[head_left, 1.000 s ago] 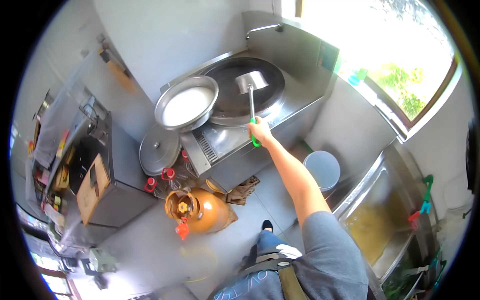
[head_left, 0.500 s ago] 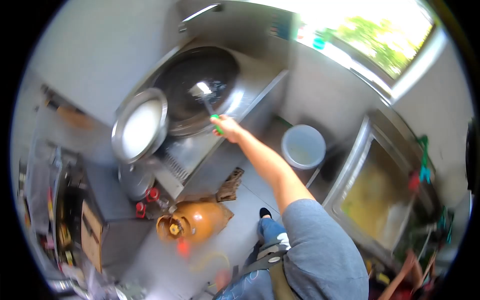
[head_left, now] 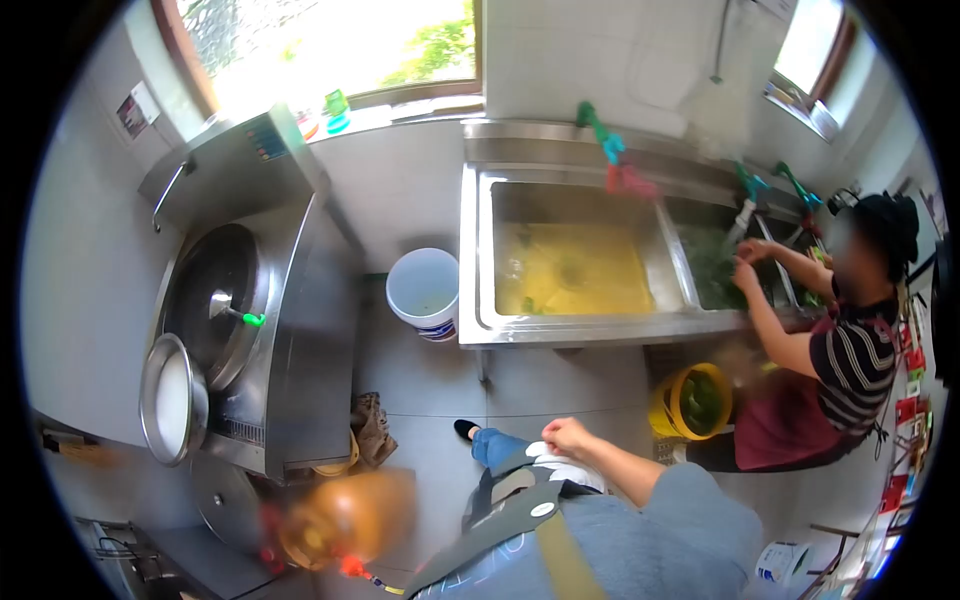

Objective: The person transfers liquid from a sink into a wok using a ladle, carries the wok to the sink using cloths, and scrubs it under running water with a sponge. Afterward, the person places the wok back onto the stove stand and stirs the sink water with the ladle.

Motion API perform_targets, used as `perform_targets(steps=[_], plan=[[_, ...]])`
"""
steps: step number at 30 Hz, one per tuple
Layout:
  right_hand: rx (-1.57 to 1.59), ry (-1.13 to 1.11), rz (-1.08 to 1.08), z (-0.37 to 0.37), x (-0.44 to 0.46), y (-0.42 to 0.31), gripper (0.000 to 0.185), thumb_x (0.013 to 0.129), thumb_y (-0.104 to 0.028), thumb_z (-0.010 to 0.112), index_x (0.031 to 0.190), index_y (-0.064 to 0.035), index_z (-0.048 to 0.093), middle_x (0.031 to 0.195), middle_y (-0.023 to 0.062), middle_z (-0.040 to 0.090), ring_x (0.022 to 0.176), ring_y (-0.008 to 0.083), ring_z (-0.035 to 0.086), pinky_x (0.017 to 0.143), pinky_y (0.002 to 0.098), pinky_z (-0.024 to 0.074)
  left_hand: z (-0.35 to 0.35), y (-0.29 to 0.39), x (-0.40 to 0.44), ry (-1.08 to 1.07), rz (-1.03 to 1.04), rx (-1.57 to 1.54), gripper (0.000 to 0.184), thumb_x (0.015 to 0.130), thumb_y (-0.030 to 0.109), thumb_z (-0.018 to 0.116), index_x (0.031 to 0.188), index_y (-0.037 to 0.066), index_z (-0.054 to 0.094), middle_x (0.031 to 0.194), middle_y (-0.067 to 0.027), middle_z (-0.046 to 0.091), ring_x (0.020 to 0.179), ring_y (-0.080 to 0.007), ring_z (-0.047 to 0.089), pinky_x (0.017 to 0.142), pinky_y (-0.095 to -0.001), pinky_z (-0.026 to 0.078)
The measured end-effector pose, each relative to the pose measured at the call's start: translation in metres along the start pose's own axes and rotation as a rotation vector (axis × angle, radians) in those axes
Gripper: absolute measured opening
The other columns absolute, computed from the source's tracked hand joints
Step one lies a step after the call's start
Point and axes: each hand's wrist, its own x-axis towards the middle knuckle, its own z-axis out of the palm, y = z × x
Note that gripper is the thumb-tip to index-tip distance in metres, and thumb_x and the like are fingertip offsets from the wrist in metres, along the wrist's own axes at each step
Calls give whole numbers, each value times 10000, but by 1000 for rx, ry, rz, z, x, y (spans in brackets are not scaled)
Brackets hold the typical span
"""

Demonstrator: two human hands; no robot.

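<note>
My right hand [head_left: 567, 437] is held in front of my waist, its fingers curled in and nothing visible in them. Close beside it, something white [head_left: 572, 470] shows at my waist. My left hand is out of view. A metal spatula [head_left: 222, 304] with a green handle end lies across the large dark wok [head_left: 200, 270], its handle leaning over the near right rim. At the wok's lower left stands a steel basin [head_left: 198, 400] with white contents.
A white bucket [head_left: 423, 290] stands between the steel stove [head_left: 310, 330] and the sink [head_left: 480, 325], which contains yellowish water. An orange gas cylinder [head_left: 350, 515] is at lower left. A person [head_left: 850, 340] works at the right-hand sink beside a yellow bucket [head_left: 655, 410].
My right hand has let go of the spatula and drawn back to my waist. The spatula stays in the wok. My view has swung right, bringing the sinks and the other person into fuller view.
</note>
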Motion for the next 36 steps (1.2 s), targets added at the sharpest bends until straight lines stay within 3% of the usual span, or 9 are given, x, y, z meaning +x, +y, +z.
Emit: perform_targets(steps=[9, 15, 20, 22, 25, 27, 28, 32, 36], plan=[[-25, 534, -414, -131, -17, -71, 153, 761, -206, 574, 804, -67, 620, 640, 40, 593, 517, 93, 535, 496, 244, 428, 38, 38, -19, -47, 109, 63, 188, 765, 203, 516, 898, 76, 552, 801, -89, 545, 719, -218, 518, 610, -346, 417], [-291, 855, -630, -270, 59, -124, 172, 750, -194, 556, 859, -72, 610, 803, 116, 611, 754, 239, 587, 675, 325, 453, 78, 94, -10, -72, 170, 141, 198, 763, 218, 521, 899, 78, 554, 816, -94, 544, 741, -227, 519, 628, -359, 416], [-521, 1089, -575, -402, 159, -199, 177, 756, -137, 513, 902, -70, 588, 860, 146, 588, 812, 318, 552, 688, 400, 439, 112, 150, -14, -153, 272, 325, 208, 761, 231, 526, 900, 80, 557, 828, -99, 544, 758, -234, 519, 644, -370, 416], [-507, 1003, -531, -443, 198, -232, 200, 760, -145, 516, 937, -73, 575, 905, 153, 569, 858, 333, 523, 729, 406, 426, 118, 175, -16, -206, 346, 455, 211, 760, 236, 527, 901, 80, 557, 833, -100, 544, 766, -237, 519, 650, -374, 415], [-781, 1110, -621, -472, 235, -271, 250, 742, -137, 530, 984, -77, 552, 968, 155, 526, 941, 350, 455, 800, 404, 394, 125, 202, -23, -314, 504, 792, 217, 760, 243, 530, 901, 81, 559, 840, -103, 543, 776, -241, 520, 659, -380, 415], [-809, 1157, -660, -482, 268, -285, 269, 720, -128, 544, 983, -74, 552, 976, 155, 518, 963, 348, 436, 820, 410, 381, 130, 210, -31, -183, 505, 661, 221, 759, 248, 531, 902, 82, 560, 845, -105, 543, 784, -244, 520, 665, -385, 415], [-815, 1187, -678, -488, 284, -288, 265, 711, -126, 548, 969, -70, 561, 972, 157, 520, 963, 344, 438, 821, 414, 380, 138, 197, -24, -37, 539, 238, 209, 751, 219, 537, 898, 72, 554, 830, -106, 533, 777, -250, 516, 646, -369, 415], [-919, 1298, -721, -511, 339, -287, 206, 692, -128, 549, 884, -74, 603, 972, 147, 525, 946, 328, 456, 791, 435, 384, 142, 217, -12, 18, 668, 619, 269, 797, 250, 495, 1001, 75, 513, 941, -95, 524, 844, -237, 512, 693, -362, 430], [-484, 1232, -782, -492, 300, -288, 123, 714, -173, 540, 770, -75, 590, 868, 124, 559, 861, 317, 492, 734, 437, 380, 127, 222, 13, -111, 803, 825, 309, 821, 298, 463, 1045, 87, 498, 984, -91, 524, 861, -226, 510, 697, -361, 437]])
